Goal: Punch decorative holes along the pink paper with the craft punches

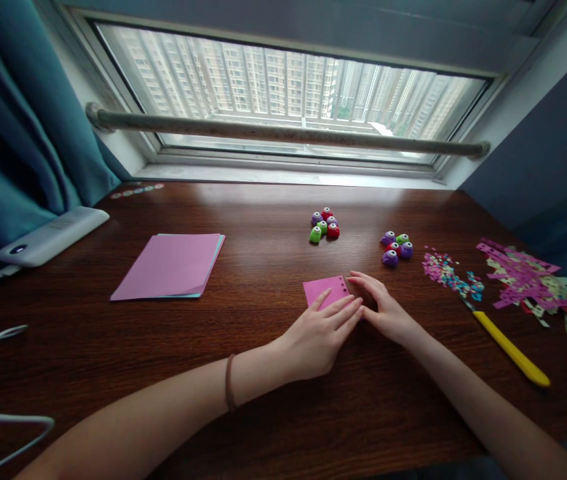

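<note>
The left forearm (pixel 133 420) lies nearest my camera, and I have the left hand (pixel 316 337) flat, gripping nothing, over the pink paper slip (pixel 317 291) on the wood-grain table (pixel 253 267), the half-open, seemingly empty right hand (pixel 386 315) beside the slip's punched edge, where uneven pushing could skid or crease it.

Left of the pink card (pixel 320 287), can pass over bare wood (pixel 261 267) to the paper stack (pixel 168 267); behind it, meets small eyed figures (pixel 315 235); in front, the left hand (pixel 316 333); rightward, the right hand (pixel 391 313), then confetti (pixel 444 271).
</note>
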